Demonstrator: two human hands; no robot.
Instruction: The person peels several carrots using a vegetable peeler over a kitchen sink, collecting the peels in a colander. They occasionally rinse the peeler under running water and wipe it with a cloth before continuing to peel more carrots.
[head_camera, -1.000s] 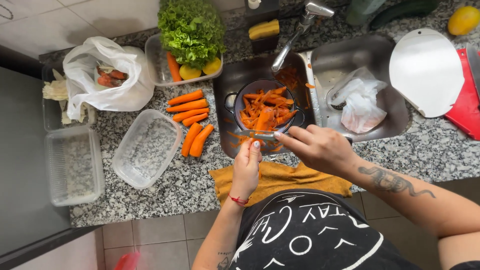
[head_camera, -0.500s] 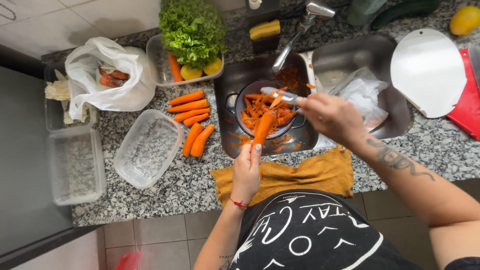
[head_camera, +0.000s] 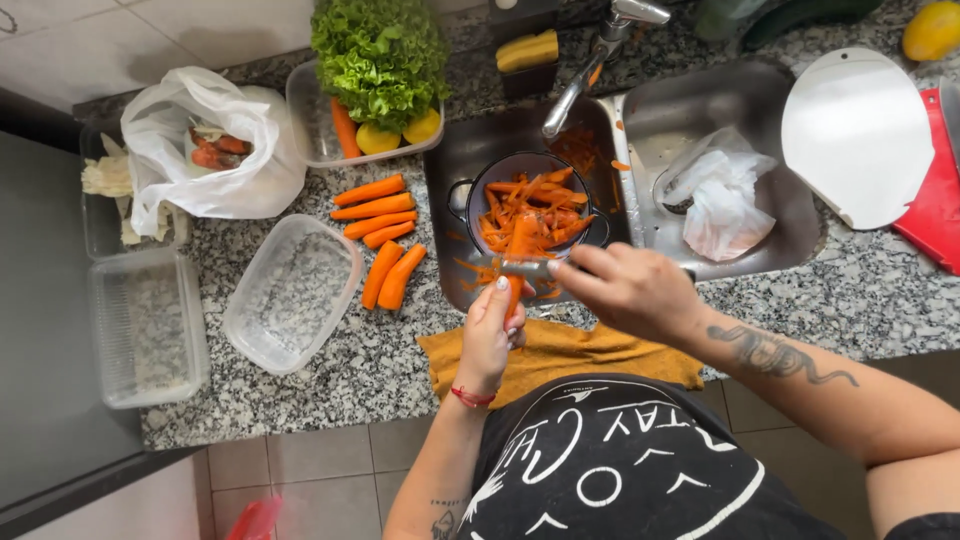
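Observation:
My left hand (head_camera: 492, 332) grips the near end of an orange carrot (head_camera: 520, 243) that points away from me over the left sink basin. My right hand (head_camera: 628, 288) holds a metal peeler (head_camera: 516, 266) laid across the carrot close to the left fingers. Under the carrot, a dark colander (head_camera: 478, 195) in the basin holds a heap of orange peel strips (head_camera: 540, 205). Several peeled carrots (head_camera: 380, 238) lie on the granite counter to the left of the sink.
A clear tub of lettuce (head_camera: 380, 45), an open white plastic bag (head_camera: 215, 150) and two empty clear containers (head_camera: 292, 290) (head_camera: 148, 325) sit on the left. A yellow cloth (head_camera: 560, 355) hangs at the counter edge. The right basin (head_camera: 760, 110) holds a crumpled bag; a white board (head_camera: 858, 135) lies beyond.
The right hand has drawn the peeler back along the carrot toward me, from its far end to a spot near the left fingers. The left hand keeps its hold.

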